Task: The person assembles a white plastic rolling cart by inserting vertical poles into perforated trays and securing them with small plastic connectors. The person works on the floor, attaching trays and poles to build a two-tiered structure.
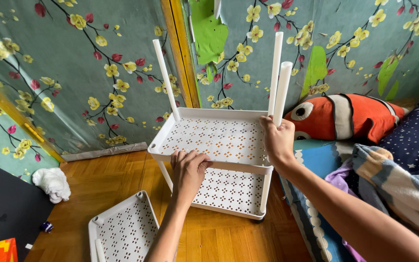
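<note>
I am kneeling over a wooden parquet floor point(117, 177) in a corner walled with teal wallpaper point(73, 92) printed with yellow and red blossoms. My left hand point(188, 170) curls its fingers over the front rim of the white perforated shelf rack point(217, 140), and my right hand point(278, 138) is wrapped tight round a white upright tube point(282, 92) at its near right corner. A loose perforated tray point(124, 230) lies on the floor just left of the rack, an orange striped fish cushion point(347, 116) and bedding crowd the right, and open floor remains only to the left.
</note>
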